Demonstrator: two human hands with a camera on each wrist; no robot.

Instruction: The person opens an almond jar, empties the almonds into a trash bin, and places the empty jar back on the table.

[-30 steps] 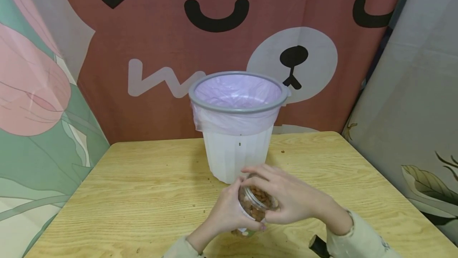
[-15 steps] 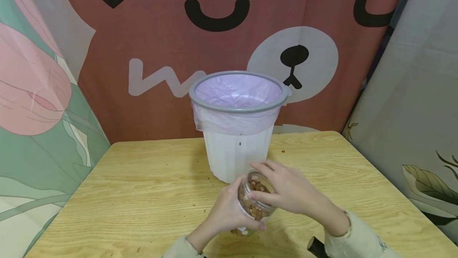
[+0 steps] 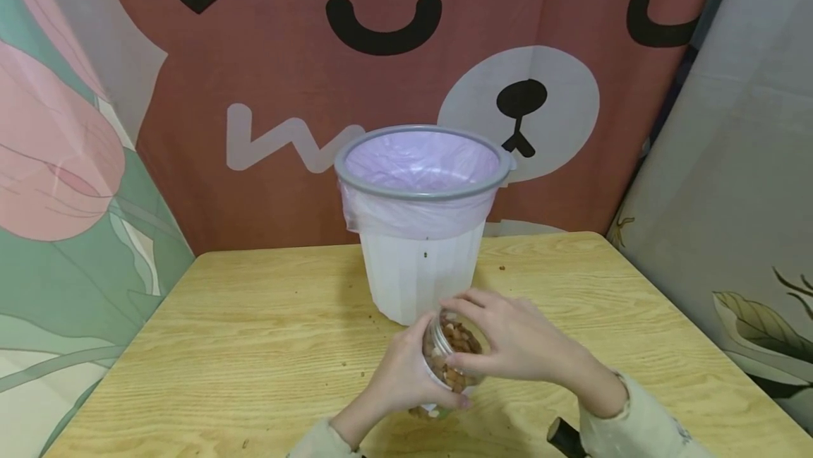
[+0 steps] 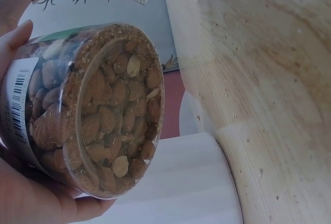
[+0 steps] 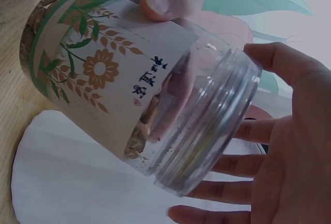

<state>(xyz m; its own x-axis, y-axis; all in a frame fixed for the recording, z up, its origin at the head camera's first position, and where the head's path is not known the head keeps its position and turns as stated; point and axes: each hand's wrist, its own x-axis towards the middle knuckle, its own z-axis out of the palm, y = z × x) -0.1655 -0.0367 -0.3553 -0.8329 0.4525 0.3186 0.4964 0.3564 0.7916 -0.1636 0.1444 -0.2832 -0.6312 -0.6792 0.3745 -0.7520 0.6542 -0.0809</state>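
A clear plastic jar [image 3: 437, 365] of almonds is tilted above the table, in front of the white bin. My left hand [image 3: 401, 372] grips its body, the thumb lying along the label. In the left wrist view, crumbs line the base of the jar [image 4: 116, 115] and a barcode shows on its side. The right wrist view gives the green and white label with a flower print, and a clear lid [image 5: 220, 131] over the threaded neck. My right hand [image 3: 517, 336] holds that lid between thumb and fingertips.
A white bin [image 3: 413, 281] with a grey rim and a purple liner [image 3: 416, 218] stands at the back of the wooden table [image 3: 254, 331]. Small crumbs dot the tabletop. A dark cylindrical object [image 3: 564, 437] lies by the right sleeve. Printed curtains hang behind and at both sides.
My right hand loosens and shifts up along the lid half a second ago, then closes around it again. The left hand and the jar stay almost in place.
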